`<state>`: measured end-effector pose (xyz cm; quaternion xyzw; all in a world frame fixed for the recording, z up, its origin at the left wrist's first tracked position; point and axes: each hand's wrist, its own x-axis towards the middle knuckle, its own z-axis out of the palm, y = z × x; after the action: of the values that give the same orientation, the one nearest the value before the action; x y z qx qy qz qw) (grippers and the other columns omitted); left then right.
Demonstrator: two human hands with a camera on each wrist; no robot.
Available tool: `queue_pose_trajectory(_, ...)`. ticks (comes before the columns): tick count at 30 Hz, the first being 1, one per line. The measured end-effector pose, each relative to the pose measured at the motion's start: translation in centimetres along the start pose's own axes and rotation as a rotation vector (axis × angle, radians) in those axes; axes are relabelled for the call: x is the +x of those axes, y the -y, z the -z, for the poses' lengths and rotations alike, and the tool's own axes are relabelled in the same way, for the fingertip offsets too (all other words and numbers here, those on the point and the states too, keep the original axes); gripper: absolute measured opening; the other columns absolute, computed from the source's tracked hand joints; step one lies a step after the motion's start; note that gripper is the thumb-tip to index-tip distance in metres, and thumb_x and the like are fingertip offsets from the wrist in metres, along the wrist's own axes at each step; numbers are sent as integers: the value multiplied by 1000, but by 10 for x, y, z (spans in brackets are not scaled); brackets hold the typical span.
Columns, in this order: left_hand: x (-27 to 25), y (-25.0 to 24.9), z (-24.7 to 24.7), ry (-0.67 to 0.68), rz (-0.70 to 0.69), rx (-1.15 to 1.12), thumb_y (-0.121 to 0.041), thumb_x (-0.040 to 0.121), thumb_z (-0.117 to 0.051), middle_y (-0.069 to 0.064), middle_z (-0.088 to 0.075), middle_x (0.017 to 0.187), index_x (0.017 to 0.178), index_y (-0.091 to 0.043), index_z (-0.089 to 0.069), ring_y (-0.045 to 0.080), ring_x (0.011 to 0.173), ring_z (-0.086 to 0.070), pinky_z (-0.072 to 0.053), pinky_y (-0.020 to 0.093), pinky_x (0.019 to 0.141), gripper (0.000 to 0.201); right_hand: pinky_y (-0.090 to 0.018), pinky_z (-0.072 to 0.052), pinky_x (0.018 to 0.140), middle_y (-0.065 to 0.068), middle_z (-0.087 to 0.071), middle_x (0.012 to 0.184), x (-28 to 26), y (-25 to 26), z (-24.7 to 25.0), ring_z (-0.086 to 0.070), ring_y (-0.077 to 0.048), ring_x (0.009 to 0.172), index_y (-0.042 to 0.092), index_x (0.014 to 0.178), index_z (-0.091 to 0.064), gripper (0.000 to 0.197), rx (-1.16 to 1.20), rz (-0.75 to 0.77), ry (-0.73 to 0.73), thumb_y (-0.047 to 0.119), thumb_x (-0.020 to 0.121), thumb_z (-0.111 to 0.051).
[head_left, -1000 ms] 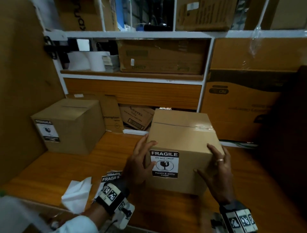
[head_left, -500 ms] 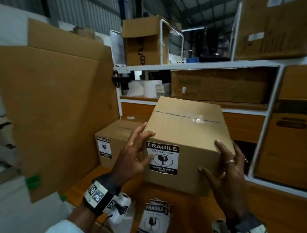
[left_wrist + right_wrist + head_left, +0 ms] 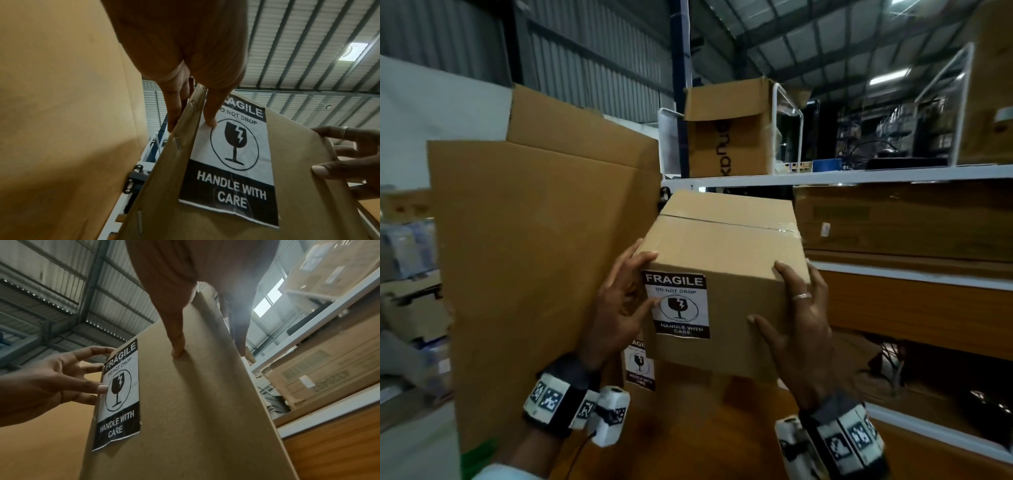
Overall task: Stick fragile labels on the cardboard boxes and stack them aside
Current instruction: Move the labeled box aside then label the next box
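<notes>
Labelling is finished on this cardboard box [image 3: 722, 274] and it is off the worktop [image 3: 688, 428] now — a second ago it sat on the wood, and half a second ago it was already rising. It hangs in the air in front of the white shelf [image 3: 859, 176], tipped a little, with its taped top seam facing up and away. The fragile label [image 3: 676, 305] sits flat on the near face, towards the left edge.

Both hands carry it. The left hand [image 3: 619, 308] lies against the left side with fingers spread and fairly straight, thumb tip touching the label. The right hand [image 3: 799, 329] presses the right corner the same way, fingers over the far side and thumb on the near face. Neither grip curls round anything; the box is squeezed between two open palms.

Below and to the left, a second labelled box [image 3: 639, 366] shows only its sticker, the rest hidden behind the carried box and the left hand. My judgement: the step in hand is stacking — the carried box probably goes on that one, and the palm squeeze must hold until it lands.
</notes>
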<state>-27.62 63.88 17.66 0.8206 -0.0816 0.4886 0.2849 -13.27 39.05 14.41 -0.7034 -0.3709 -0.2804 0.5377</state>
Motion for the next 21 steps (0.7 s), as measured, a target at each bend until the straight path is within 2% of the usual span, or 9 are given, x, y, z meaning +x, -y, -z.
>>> queue_pose_trajectory(3, 12, 37, 17, -55, 28, -6, -1, 87, -75, -4, -35, 161, 148, -22, -46, 14, 137, -51, -57, 28, 96, 70, -53, -60, 90, 1, -12, 167, 20, 1, -40, -45, -36, 139, 43, 149, -35, 89, -22, 8, 13, 23, 79, -86)
queue_pose_trajectory(6, 18, 87, 24, -52, 87, 17, -2, 87, -75, -6, -39, 158, 148, -32, -45, 17, 135, -54, -58, 40, 97, 74, -57, -59, 92, 3, -6, 168, 34, -9, -80, -45, -35, 139, 45, 151, -30, 92, -89, -14, 82, 23, 81, -85)
queue_pose_trajectory(8, 17, 118, 24, -61, 161, -16, -2, 88, -74, -6, -42, 157, 149, -36, -43, 16, 136, -53, -56, 46, 101, 77, -60, -56, 96, 1, -6, 168, 39, -15, -104, -43, -35, 141, 47, 156, -20, 100, -114, -8, 124, 18, 82, -82)
queue_pose_trajectory(12, 8, 160, 18, -110, 225, -13, -10, 94, -69, -11, -41, 155, 153, -41, -38, 7, 135, -51, -51, 33, 107, 74, -58, -52, 100, -3, 2, 171, 40, -26, -132, -38, -33, 146, 55, 157, 2, 112, -141, 54, 200, 13, 88, -76)
queue_pose_trajectory(14, -3, 177, 10, -100, 263, 31, -15, 95, -69, -10, -41, 153, 152, -44, -36, 11, 134, -52, -53, 37, 105, 72, -53, -59, 93, -4, 9, 171, 28, -36, -141, -44, -33, 143, 57, 156, 5, 112, -177, 43, 260, 11, 90, -73)
queue_pose_trajectory(15, -12, 184, 5, -81, 286, 57, -17, 94, -70, -8, -41, 152, 152, -46, -35, 13, 134, -51, -54, 40, 103, 74, -46, -63, 87, -5, 11, 171, 18, -41, -147, -51, -32, 137, 59, 155, 7, 111, -204, 29, 282, 10, 91, -70)
queue_pose_trajectory(18, -43, 200, -11, -8, 360, 72, -13, 91, -72, -10, -38, 151, 156, -50, -24, 6, 133, -46, -51, 37, 105, 89, -30, -64, 68, -5, 15, 171, -10, -55, -164, -60, -32, 127, 59, 155, 4, 105, -260, -2, 300, 3, 95, -62)
queue_pose_trajectory(20, -63, 210, -20, 12, 418, 48, -10, 89, -74, -10, -37, 152, 156, -51, -21, 6, 134, -46, -53, 40, 105, 94, -33, -65, 69, -7, 12, 171, -18, -61, -176, -56, -38, 131, 56, 157, -5, 102, -248, 4, 286, -3, 94, -60)
queue_pose_trajectory(21, -71, 216, -24, 12, 444, 48, -11, 89, -74, -9, -36, 153, 155, -53, -21, 10, 135, -47, -54, 43, 103, 94, -41, -65, 73, -8, 11, 171, -17, -61, -180, -52, -40, 135, 55, 158, -8, 99, -239, 6, 286, -4, 95, -57)
